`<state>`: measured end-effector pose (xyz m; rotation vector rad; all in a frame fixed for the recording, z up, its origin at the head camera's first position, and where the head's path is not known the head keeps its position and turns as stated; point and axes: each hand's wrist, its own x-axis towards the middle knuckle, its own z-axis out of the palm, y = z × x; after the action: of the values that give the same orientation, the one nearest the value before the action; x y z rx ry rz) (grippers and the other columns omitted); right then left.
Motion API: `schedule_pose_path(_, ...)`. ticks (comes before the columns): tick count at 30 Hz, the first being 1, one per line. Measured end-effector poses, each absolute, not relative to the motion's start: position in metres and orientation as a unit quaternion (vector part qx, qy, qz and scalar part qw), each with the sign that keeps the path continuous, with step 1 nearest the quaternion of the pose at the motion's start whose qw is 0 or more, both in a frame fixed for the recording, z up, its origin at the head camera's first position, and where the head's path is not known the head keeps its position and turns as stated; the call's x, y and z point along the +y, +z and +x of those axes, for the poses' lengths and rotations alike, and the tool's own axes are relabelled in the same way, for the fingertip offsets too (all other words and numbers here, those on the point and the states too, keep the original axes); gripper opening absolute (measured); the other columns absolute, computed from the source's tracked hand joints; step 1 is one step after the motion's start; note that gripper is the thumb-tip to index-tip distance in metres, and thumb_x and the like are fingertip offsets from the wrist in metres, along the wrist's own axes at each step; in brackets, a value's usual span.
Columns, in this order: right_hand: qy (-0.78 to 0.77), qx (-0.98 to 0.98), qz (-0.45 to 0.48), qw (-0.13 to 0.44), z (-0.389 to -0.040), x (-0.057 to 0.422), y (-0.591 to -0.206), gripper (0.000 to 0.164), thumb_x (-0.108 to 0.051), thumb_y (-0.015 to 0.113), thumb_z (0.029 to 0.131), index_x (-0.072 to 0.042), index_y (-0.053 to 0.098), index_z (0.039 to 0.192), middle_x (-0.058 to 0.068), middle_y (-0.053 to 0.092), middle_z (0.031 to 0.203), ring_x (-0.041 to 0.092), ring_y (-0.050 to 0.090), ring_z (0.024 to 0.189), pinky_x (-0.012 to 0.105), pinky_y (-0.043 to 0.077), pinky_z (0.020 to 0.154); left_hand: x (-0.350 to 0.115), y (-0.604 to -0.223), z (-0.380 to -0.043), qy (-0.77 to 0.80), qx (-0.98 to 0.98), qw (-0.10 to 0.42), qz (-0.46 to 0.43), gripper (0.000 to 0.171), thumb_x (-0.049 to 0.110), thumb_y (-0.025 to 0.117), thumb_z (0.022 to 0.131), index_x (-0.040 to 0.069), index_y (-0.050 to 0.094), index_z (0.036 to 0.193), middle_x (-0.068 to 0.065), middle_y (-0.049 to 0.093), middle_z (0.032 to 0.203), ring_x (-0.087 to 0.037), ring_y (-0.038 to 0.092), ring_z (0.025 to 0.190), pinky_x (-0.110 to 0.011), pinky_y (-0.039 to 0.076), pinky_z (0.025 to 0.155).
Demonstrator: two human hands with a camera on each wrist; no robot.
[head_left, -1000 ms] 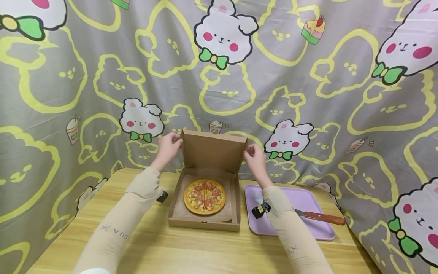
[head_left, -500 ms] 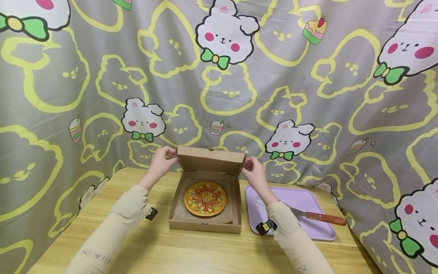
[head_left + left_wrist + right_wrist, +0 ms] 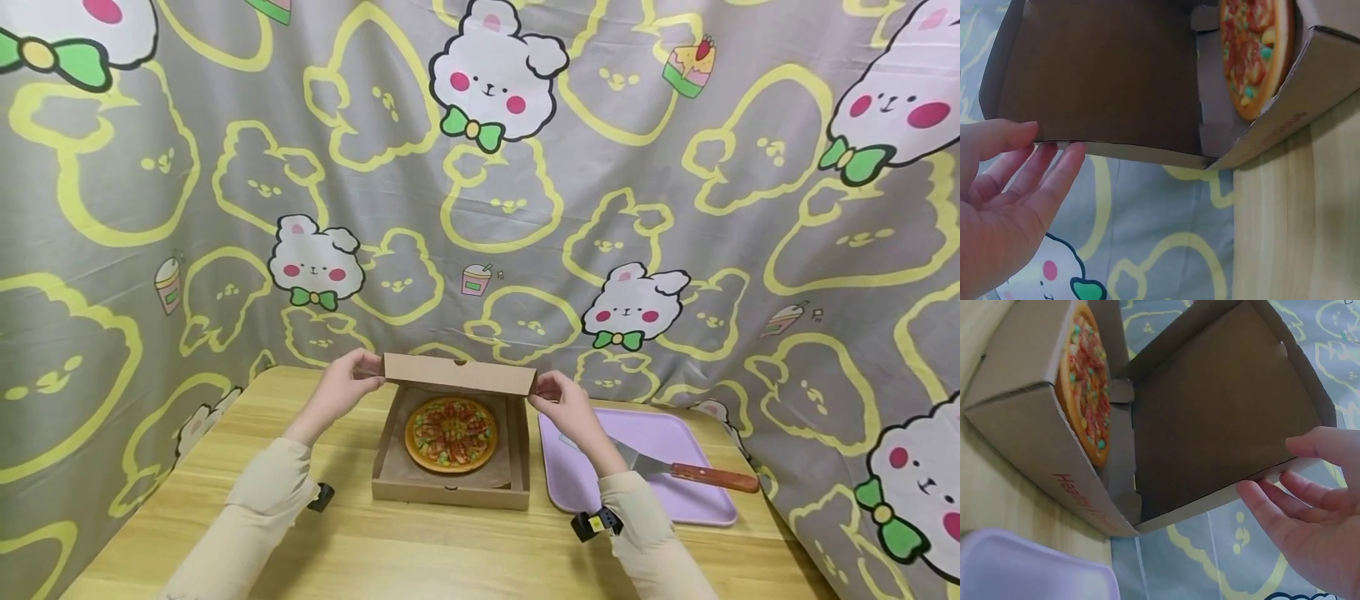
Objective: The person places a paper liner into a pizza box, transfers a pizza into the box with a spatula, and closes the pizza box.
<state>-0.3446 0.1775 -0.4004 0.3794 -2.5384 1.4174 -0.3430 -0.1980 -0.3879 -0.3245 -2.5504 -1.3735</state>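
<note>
A brown cardboard pizza box (image 3: pixel 450 495) sits mid-table, its lid (image 3: pixel 460 373) tilted forward above the back of the base. Inside lies a round pizza (image 3: pixel 451 434) with red and green toppings, on a sheet of paper. My left hand (image 3: pixel 341 387) holds the lid's left side, thumb at the rim and fingertips against the outer flap (image 3: pixel 1147 154) in the left wrist view. Opposite it, my right hand (image 3: pixel 566 404) holds the right side the same way; the right wrist view shows those fingertips under the lid's side flap (image 3: pixel 1210 501).
Right of the box lies a lilac tray (image 3: pixel 667 433). Across it rests a metal-bladed spatula (image 3: pixel 712 477) with a wooden handle reaching past the tray's right edge, its blade partly behind my right arm. A patterned curtain (image 3: pixel 510 200) hangs behind the wooden table (image 3: pixel 420 550).
The lid has swung forward and down from nearly upright, both hands travelling down with it. The box base, pizza, tray and spatula have stayed in place.
</note>
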Motion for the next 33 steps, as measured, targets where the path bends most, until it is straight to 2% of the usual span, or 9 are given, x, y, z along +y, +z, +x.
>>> schedule_pose_path(6,0.497,-0.849,0.144,0.105,-0.333,0.175,-0.412,0.022,-0.003,0.069,0.083,0.002,0.062,0.103,0.019,0.071,0.101,0.029,0.07,0.094,0.033,0.058,0.082,-0.198,-0.399,-0.333,-0.487,-0.861,0.094,-0.116,0.021,0.001,0.064,0.089,-0.003,0.057,0.109,-0.024,0.061,0.115,-0.043,0.065,0.106,-0.043,0.058,0.087)
schedule_pose_path(15,0.517,-0.837,0.176,0.045,-0.32,0.183,-0.431,0.028,-0.001,0.071,0.081,0.004,0.06,0.105,0.02,0.068,0.103,0.032,0.068,0.101,0.025,0.056,0.081,-0.206,-0.418,-0.315,-0.521,-0.842,0.042,-0.136,0.027,-0.001,0.067,0.086,-0.005,0.059,0.111,-0.025,0.063,0.115,-0.041,0.066,0.107,-0.032,0.059,0.083)
schedule_pose_path(21,0.495,-0.842,0.214,0.004,-0.315,0.191,-0.433,0.03,-0.009,0.072,0.084,0.005,0.06,0.108,0.022,0.067,0.109,0.036,0.067,0.104,0.031,0.058,0.085,-0.212,-0.424,-0.308,-0.542,-0.824,-0.002,-0.168,0.028,-0.005,0.055,0.089,-0.015,0.055,0.116,-0.032,0.061,0.117,-0.04,0.065,0.108,-0.029,0.058,0.085)
schedule_pose_path(24,0.493,-0.841,0.223,-0.016,-0.313,0.196,-0.435,0.031,-0.01,0.07,0.087,0.006,0.06,0.111,0.023,0.067,0.111,0.038,0.065,0.107,0.033,0.058,0.086,-0.212,-0.424,-0.305,-0.551,-0.819,-0.019,-0.159,0.03,0.002,0.052,0.095,-0.015,0.054,0.119,-0.031,0.061,0.119,-0.034,0.066,0.108,-0.029,0.057,0.088)
schedule_pose_path(27,0.483,-0.843,0.235,-0.03,-0.313,0.2,-0.437,0.035,-0.013,0.067,0.09,0.009,0.059,0.116,0.024,0.066,0.113,0.039,0.064,0.11,0.029,0.057,0.088,-0.211,-0.424,-0.302,-0.557,-0.816,-0.029,-0.15,0.037,0.012,0.052,0.099,-0.015,0.052,0.124,-0.03,0.061,0.12,-0.03,0.066,0.107,-0.031,0.057,0.09)
schedule_pose_path(33,0.475,-0.841,0.256,-0.037,-0.311,0.207,-0.438,0.043,-0.019,0.064,0.093,0.01,0.057,0.123,0.026,0.064,0.12,0.041,0.061,0.114,0.025,0.053,0.091,-0.209,-0.426,-0.298,-0.565,-0.814,-0.035,-0.131,0.048,0.027,0.055,0.1,-0.013,0.051,0.128,-0.026,0.061,0.121,-0.031,0.065,0.109,-0.033,0.056,0.092)
